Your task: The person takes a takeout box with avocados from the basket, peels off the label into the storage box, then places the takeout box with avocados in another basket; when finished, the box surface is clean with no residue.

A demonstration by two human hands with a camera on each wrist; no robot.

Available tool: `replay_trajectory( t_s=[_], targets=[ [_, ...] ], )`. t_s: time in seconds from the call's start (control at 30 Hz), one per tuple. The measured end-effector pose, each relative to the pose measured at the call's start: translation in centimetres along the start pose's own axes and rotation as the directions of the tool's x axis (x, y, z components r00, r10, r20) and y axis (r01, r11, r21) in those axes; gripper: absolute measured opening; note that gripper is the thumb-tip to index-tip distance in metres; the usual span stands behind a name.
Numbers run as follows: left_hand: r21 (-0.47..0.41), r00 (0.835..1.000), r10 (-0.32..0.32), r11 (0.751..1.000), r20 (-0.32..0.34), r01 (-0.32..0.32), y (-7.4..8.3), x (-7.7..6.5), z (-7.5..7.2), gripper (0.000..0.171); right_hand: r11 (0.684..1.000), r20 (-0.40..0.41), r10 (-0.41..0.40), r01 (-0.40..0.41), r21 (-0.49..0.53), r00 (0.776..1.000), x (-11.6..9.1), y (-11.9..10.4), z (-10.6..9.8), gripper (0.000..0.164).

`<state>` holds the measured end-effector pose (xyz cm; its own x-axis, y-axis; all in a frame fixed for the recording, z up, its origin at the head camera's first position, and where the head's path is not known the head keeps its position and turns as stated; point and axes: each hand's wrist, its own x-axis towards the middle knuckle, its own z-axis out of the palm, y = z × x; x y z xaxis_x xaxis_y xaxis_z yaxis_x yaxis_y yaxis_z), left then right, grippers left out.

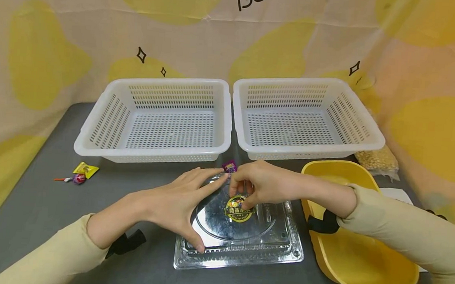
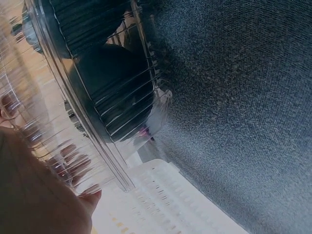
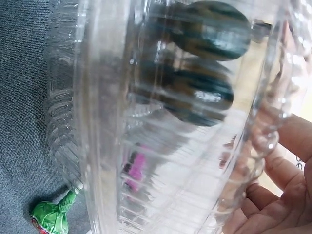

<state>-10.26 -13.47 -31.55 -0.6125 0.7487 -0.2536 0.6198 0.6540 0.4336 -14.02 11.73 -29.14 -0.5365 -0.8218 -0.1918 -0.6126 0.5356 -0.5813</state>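
A clear plastic box point(image 1: 240, 258) with a lid lies on the grey table in the head view. A round black-and-yellow label point(image 1: 238, 213) sits on its lid. My left hand point(image 1: 181, 200) rests over the lid's left side, thumb and fingers spread wide. Above the label is my right hand point(image 1: 258, 183), its fingers bent and thumb tip at the label's right edge. Thumb and index finger stand apart. Through the side wall, dark green rounded objects point(image 3: 200, 97) show in the right wrist view; their kind is unclear. The right fingers point(image 3: 292, 175) appear beyond the plastic.
Two white slotted baskets point(image 1: 166, 150) point(image 1: 309, 146) stand behind. A yellow bin point(image 1: 364, 263) is at the right, near a bag of tan grains point(image 1: 379, 160). A purple wrapper point(image 1: 230, 166) lies behind the box. At left are a yellow packet point(image 1: 86, 169) and a lollipop point(image 1: 79, 178).
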Motion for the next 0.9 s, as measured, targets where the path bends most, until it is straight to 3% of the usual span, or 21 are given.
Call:
replay_trajectory(
  t_s=[0.43, 0.9],
  targets=[
    [0.03, 1.0, 0.006, 1.0, 0.002, -0.006, -0.2, 0.1, 0.0, 0.138, 0.999, -0.058, -0.013, 0.01, -0.04, 0.998, 0.2, 0.0, 0.8, 0.012],
    [0.016, 1.0, 0.008, 1.0, 0.001, -0.008, -0.1, 0.1, 0.0, 0.139, 0.998, -0.079, 0.057, -0.059, -0.017, 0.995, 0.4, -0.9, 0.9, 0.01]
  ],
)
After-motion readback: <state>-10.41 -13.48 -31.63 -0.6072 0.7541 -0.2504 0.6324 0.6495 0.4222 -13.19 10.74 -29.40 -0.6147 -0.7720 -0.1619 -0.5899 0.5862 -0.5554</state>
